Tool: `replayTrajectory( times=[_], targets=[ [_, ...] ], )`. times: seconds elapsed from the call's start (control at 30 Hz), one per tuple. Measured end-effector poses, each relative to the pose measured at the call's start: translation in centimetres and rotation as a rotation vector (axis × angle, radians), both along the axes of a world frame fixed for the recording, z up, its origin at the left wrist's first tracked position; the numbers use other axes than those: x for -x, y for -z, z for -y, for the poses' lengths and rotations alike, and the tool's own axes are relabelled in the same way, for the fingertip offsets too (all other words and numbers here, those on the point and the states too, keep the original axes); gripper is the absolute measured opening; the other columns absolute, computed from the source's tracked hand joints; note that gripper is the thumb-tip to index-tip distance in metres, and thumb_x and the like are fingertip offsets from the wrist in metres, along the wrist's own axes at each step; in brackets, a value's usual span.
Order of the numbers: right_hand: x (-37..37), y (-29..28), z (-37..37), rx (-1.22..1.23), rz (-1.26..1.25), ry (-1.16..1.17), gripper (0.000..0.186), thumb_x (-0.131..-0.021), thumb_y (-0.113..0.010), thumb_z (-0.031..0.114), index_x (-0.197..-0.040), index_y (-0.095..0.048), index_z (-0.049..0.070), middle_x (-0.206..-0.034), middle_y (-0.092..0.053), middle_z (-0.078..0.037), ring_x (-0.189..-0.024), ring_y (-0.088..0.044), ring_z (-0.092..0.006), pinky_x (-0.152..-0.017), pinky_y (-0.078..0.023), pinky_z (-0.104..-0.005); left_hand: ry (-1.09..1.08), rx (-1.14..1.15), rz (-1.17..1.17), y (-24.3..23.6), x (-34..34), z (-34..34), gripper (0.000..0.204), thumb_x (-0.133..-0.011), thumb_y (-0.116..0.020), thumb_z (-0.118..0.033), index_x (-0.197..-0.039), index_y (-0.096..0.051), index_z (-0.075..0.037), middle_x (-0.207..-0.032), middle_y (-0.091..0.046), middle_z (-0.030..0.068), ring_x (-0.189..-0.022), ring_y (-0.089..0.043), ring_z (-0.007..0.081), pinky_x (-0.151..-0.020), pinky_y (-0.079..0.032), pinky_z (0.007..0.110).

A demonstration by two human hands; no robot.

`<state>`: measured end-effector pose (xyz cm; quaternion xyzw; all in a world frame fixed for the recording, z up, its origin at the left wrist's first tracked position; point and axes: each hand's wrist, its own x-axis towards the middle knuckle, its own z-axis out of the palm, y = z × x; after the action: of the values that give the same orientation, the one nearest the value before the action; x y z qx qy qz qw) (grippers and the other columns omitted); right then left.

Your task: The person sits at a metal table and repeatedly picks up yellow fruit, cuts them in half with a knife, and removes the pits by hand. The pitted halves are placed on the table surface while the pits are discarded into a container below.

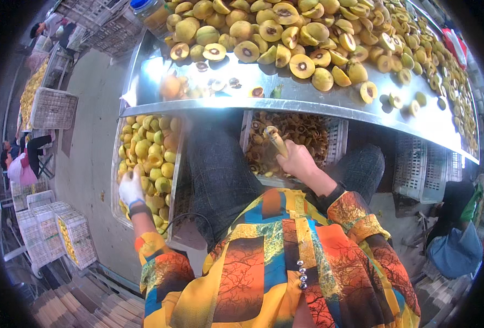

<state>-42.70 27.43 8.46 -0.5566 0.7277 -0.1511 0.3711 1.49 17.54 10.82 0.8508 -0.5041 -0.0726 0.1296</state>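
Observation:
My left hand [132, 187], in a white glove, reaches down into a crate of yellow peaches [153, 156]. Its fingers curl around a peach at the crate's left side; that fruit is mostly hidden under them. My bare right hand [298, 159] is closed round the pale handle of a short pitting spoon [275, 140], its rounded tip pointing up and away from me. Below the spoon, between my knees, stands a crate of brown pits and scraps [258, 158]. Ahead, many peach halves [302, 66] are heaped on a shiny metal table [225, 101].
The table's raised metal edge runs just beyond my right hand. A blue-lidded jar [150, 13] stands at its far left corner. Stacked white crates [425, 169] are at the right. Further crates [54, 108] and other people [26, 164] are across the floor at left.

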Motion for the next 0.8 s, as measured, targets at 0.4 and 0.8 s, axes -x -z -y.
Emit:
replayTrajectory(
  times=[0.4, 0.8],
  targets=[
    [-0.7, -4.4, -1.5, 0.205, -0.201, -0.164, 0.022, -0.074, -0.057, 0.01, -0.088, -0.042, 0.003, -0.068, -0.059, -0.017, -0.063, -0.061, -0.0349, -0.055, -0.049, -0.0427, 0.754, -0.307, -1.348, -2.5, 29.1, -1.9, 0.034, -0.083, -0.062, -0.012, -0.113, -0.055, 0.002, -0.101, -0.063, 0.0116, -0.088, -0.06, 0.0145, -0.079, -0.049, 0.027],
    [1.5, -5.5, -1.9, 0.068, -0.369, 0.004, 0.016, -0.078, -0.054, 0.008, -0.089, -0.044, 0.003, -0.071, -0.061, -0.017, -0.064, -0.063, -0.0332, -0.055, -0.05, -0.0405, 0.979, 0.19, -0.449, -9.4, 30.7, 2.6, 0.031, -0.08, -0.062, -0.023, -0.105, -0.061, -0.005, -0.1, -0.062, 0.0157, -0.094, -0.06, 0.0265, -0.081, -0.047, 0.034]
  ],
)
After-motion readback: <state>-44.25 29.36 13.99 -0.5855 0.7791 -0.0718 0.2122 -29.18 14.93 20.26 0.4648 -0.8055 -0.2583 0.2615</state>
